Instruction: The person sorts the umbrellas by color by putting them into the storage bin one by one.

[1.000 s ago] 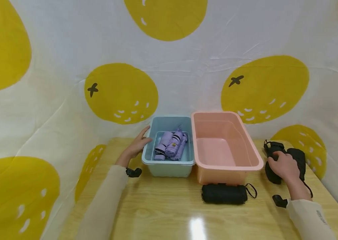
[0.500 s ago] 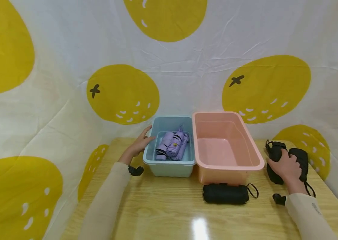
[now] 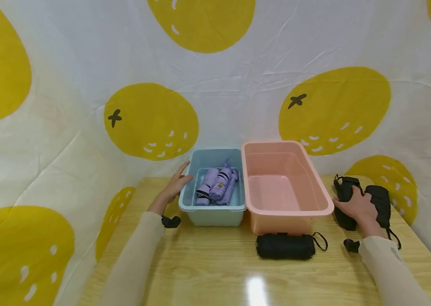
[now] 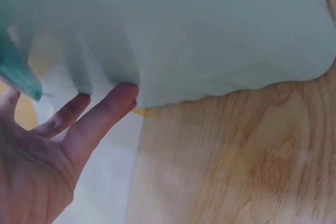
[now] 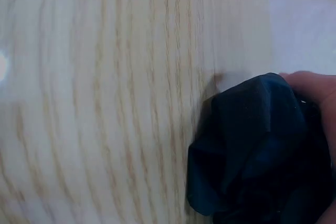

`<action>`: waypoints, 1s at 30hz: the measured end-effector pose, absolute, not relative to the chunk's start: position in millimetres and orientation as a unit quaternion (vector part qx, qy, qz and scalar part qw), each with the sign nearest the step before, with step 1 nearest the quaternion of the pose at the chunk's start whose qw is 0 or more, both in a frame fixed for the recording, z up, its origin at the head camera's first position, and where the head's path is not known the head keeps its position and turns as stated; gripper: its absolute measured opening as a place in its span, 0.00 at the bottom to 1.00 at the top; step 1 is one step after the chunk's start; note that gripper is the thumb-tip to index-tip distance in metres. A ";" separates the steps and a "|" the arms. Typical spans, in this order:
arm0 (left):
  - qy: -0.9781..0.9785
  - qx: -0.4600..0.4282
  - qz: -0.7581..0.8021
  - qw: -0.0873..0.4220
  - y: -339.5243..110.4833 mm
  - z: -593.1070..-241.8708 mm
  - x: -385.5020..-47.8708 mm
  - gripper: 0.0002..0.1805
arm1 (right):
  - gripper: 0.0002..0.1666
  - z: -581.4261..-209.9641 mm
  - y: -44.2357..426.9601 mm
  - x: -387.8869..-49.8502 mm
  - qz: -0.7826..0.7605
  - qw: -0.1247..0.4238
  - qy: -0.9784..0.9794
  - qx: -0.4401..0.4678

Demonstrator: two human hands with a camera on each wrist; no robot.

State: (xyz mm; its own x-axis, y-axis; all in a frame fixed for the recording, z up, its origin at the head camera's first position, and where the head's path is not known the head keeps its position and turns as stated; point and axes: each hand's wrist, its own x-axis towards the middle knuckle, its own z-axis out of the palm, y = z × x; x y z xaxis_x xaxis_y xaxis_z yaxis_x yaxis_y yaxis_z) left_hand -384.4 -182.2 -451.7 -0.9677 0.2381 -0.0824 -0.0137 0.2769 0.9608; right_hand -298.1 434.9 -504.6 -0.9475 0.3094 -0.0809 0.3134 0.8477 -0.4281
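My left hand (image 3: 172, 189) rests at the left side of a light blue bin (image 3: 215, 217), its thumb near the rim. In the left wrist view, extended fingers (image 4: 102, 114) touch the bin's outer wall. Inside the bin lie several rolled lavender umbrellas (image 3: 221, 183). At the far right of the table, my right hand (image 3: 360, 207) grips a black folded umbrella (image 3: 344, 216) from above. The right wrist view has this dark umbrella (image 5: 252, 135) close up with part of the hand beside it; the other fingers are mostly hidden. A second black umbrella (image 3: 380, 203) lies just right of that hand.
A pink bin (image 3: 282, 222) stands against the blue bin's right side, nothing visible inside. In front of it lies a third black umbrella (image 3: 285, 246) with a looped wrist strap. White cloth (image 3: 223, 106) with yellow fruit shapes hangs behind the wooden table (image 3: 200, 267).
My right hand has shifted slightly left and away from me over the black umbrella, which has moved a little with it. My left hand keeps its place at the blue bin.
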 end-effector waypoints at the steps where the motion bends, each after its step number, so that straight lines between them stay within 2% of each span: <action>1: 0.790 0.073 0.599 0.108 -182.5 -451.4 -384.6 0.37 | 0.72 -505.4 434.6 -297.4 -0.224 0.006 0.960 0.165; 11: 0.767 0.078 0.619 0.151 -187.2 -463.6 -386.9 0.36 | 0.75 -509.6 436.4 -281.4 -0.244 0.044 0.949 0.197; 17: 0.773 0.071 0.616 0.134 -191.5 -456.1 -386.0 0.37 | 0.68 -506.7 432.9 -288.2 -0.263 0.023 0.948 0.179; 23: 0.777 0.081 0.615 0.105 -195.8 -447.6 -389.0 0.37 | 0.66 -507.4 422.7 -296.8 -0.289 -0.013 0.942 0.173; 30: 0.771 0.080 0.622 0.113 -188.1 -453.0 -388.5 0.34 | 0.58 -512.9 420.6 -286.2 -0.364 -0.024 0.909 0.201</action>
